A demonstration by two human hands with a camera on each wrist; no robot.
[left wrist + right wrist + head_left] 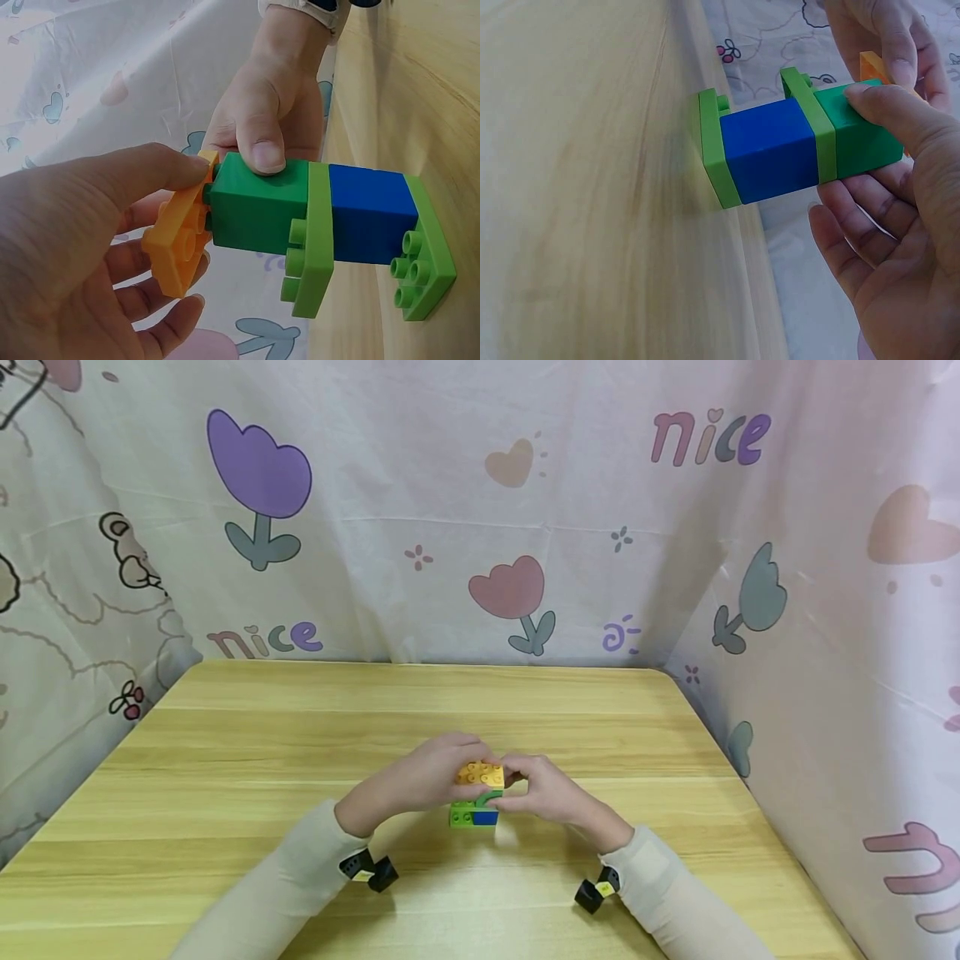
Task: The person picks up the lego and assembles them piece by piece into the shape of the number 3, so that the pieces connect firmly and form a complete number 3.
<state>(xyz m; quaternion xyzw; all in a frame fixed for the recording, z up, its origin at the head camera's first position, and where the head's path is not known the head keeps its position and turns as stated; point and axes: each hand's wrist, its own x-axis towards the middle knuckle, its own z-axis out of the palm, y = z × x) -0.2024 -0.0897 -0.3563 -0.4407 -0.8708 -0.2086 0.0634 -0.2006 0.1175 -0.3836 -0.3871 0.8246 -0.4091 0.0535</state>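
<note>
A stack of toy building bricks stands on the wooden table, between my two hands. At its base is a lime-green plate (435, 259), with a blue brick (373, 214) on it. Above come another lime-green plate (320, 240) and a dark green brick (259, 206). My left hand (438, 774) pinches an orange plate (174, 244) at the top of the stack. The orange plate sits slightly tilted, and some green studs show in the gap beneath it. My right hand (551, 792) grips the dark green brick, its thumb on one face.
The light wooden table (300, 727) extends around the stack. A pale patterned cloth (405, 460) with flowers and lettering hangs behind it and at both sides. A small black camera is strapped to each wrist.
</note>
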